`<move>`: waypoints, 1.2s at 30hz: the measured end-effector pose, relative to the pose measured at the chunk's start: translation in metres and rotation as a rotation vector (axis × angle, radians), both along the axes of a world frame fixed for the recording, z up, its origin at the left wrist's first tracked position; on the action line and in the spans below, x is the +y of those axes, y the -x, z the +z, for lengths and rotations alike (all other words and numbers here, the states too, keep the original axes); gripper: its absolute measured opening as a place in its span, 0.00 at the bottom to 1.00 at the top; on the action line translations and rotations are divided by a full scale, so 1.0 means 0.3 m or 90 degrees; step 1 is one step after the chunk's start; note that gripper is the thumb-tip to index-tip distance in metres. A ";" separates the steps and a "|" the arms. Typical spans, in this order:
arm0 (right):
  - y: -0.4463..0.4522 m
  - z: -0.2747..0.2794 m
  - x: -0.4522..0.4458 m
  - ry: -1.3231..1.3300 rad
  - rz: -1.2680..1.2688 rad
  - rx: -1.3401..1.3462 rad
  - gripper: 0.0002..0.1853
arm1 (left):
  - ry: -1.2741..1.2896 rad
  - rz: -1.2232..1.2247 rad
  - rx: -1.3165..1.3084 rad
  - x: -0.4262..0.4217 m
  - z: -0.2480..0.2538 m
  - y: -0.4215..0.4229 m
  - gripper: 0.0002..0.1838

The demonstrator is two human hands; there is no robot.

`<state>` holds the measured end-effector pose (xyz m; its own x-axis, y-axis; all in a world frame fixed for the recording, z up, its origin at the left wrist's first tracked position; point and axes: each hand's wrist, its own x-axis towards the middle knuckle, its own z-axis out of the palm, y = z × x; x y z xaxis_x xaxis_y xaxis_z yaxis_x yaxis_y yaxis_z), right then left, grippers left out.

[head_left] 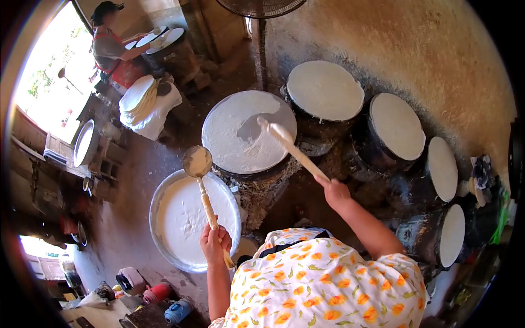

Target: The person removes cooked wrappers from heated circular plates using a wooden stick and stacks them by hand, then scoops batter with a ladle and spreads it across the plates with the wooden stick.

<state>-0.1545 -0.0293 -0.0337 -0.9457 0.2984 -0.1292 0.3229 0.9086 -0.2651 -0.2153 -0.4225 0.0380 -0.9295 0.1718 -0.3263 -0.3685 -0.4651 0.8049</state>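
Note:
My left hand (215,241) is wrapped round the pale handle of a ladle (197,163). The ladle's bowl, with whitish residue in it, hangs over the far rim of a wide metal basin (155,232) of white batter (180,218). In my right hand (336,193) is the handle of a wooden spreader (302,157). Its batter-coated head lies over a round griddle (272,159). White batter (227,117) covers much of that griddle, while a grey patch around the spreader's head shows thin or no batter.
Several drum-like stoves with round white tops (325,90) curve along the wall to my right. At upper left a person (112,52) in a red apron works at another stove (172,57). Near them, flat white rounds (138,98) are stacked on a cloth. A fan (261,6) stands at the back.

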 end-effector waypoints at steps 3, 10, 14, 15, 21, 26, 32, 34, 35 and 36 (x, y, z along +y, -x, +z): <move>0.140 0.009 0.013 0.111 -0.008 0.065 0.27 | 0.001 0.002 0.009 0.033 0.014 0.024 0.15; -0.016 0.018 0.104 0.082 0.064 -0.051 0.27 | 0.046 0.052 0.029 0.071 0.049 0.031 0.15; 0.299 -0.077 0.211 0.133 0.018 0.081 0.27 | 0.040 0.068 0.025 0.091 0.045 0.028 0.15; 0.407 -0.061 0.208 0.180 0.012 0.119 0.27 | 0.030 0.066 0.031 0.097 0.045 0.026 0.15; 0.609 -0.033 0.182 0.331 0.137 0.241 0.26 | 0.043 0.112 0.022 0.099 0.090 -0.005 0.15; 0.514 0.009 0.201 0.388 0.010 0.155 0.32 | 0.025 0.082 0.048 0.079 0.096 -0.044 0.16; 0.514 -0.026 0.099 0.423 0.165 0.194 0.32 | 0.004 0.051 0.031 0.128 0.106 -0.008 0.16; 0.465 0.027 0.175 0.397 0.092 0.199 0.33 | 0.001 0.055 0.027 0.127 0.117 -0.004 0.16; 0.443 0.039 0.213 0.370 0.023 0.199 0.33 | 0.002 0.053 0.044 0.119 0.118 -0.011 0.16; 0.418 -0.002 0.231 0.369 0.042 0.206 0.34 | 0.004 0.050 0.059 0.113 0.118 -0.015 0.17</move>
<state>-0.2800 0.0400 -0.0342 -0.9778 0.2056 0.0417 0.0935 0.6053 -0.7905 -0.2109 -0.3887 0.0734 -0.9664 0.0952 -0.2388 -0.2546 -0.4843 0.8371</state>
